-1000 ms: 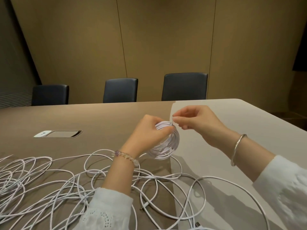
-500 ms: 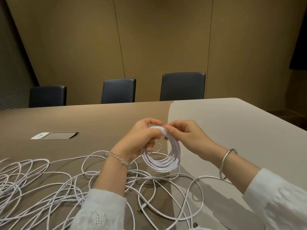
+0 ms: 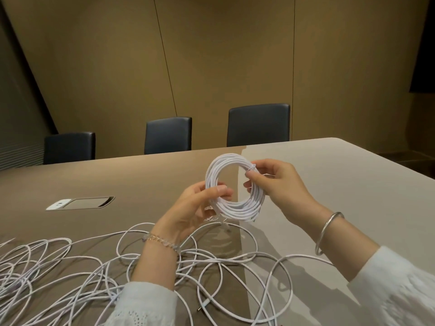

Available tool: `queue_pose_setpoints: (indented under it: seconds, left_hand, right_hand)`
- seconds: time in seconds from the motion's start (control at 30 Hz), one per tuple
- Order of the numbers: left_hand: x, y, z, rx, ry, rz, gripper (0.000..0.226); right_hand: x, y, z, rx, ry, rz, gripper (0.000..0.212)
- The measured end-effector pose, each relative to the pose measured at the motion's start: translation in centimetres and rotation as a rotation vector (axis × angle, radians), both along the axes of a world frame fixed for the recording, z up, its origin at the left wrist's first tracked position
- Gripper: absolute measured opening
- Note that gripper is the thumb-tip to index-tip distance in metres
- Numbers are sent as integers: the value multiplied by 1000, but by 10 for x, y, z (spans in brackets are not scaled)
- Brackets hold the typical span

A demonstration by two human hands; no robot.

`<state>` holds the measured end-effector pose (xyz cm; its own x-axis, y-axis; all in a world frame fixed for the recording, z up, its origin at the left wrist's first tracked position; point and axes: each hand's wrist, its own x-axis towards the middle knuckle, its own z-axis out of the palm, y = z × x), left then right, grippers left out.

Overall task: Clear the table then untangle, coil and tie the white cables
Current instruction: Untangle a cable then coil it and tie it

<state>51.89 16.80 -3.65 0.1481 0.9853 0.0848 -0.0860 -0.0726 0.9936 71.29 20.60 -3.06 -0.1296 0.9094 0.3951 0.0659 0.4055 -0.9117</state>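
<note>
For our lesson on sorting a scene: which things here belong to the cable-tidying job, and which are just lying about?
Belongs to the job:
coiled cable, held up by the left hand and right hand
loose cables tangled on the table

Just lying about:
socket panel in the table
three chairs behind it

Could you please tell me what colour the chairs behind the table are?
The chairs are dark, nearly black with a bluish tone, shown best in the head view.
</note>
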Motion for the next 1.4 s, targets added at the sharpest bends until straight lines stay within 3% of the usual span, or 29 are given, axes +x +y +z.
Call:
queue_pose_setpoints:
  seconds: [0.07,0.2,0.27,0.3,0.4,0.5,0.57,0.63,0.67,0.77,0.87,0.97,1.07,1.27,1.4]
  left_hand:
    - [3,1,-3,-18,15,-21,57]
    - [5,6,-7,1,-51,70,26]
    - [5,9,-6,22,-96,152,9]
    - [4,10,-5,27,-91,178,10]
    - [7,10,-4,34,38,205,12]
    - [13,8,-2,12,89,159,11]
    - [16,6,1,-4,102,123,7]
    - [16,6,1,12,142,127,2]
    - [17,7,0,29,169,149,8]
    - [17,9,-3,90,181,205,30]
    - [14,8,-4,55,111,119,43]
    - [5,8,-8,-49,75,6,23]
    - [3,7,-12,-82,64,-47,11]
    - [8,12,-11,-86,-78,48,14]
    - [10,18,-13,-142,-180,239,11]
  right_hand:
    - [-2,0,-5,6,65,-71,12]
    - [-4,-4,-18,-63,73,-57,10]
    - [-4,-4,-22,-182,-5,65,11]
    - [-3,-4,-23,-217,-105,117,14]
    - [-5,-5,-24,-142,-412,124,38]
    - [-14,-8,-20,44,-452,122,70]
    - [-19,-7,-22,165,-468,96,56]
    - [-22,-8,-23,301,-546,-7,15]
    - [-22,-8,-23,346,-589,-48,9]
    - [-21,-8,-24,373,-679,-77,18]
    - [-18,-6,-24,309,-560,-118,12]
    - [-15,-2,-26,179,-334,-182,13]
    - [-14,-1,-28,149,-257,-237,17]
    - [-20,3,-32,174,-437,-238,17]
    - [-33,1,-35,234,-596,-243,22]
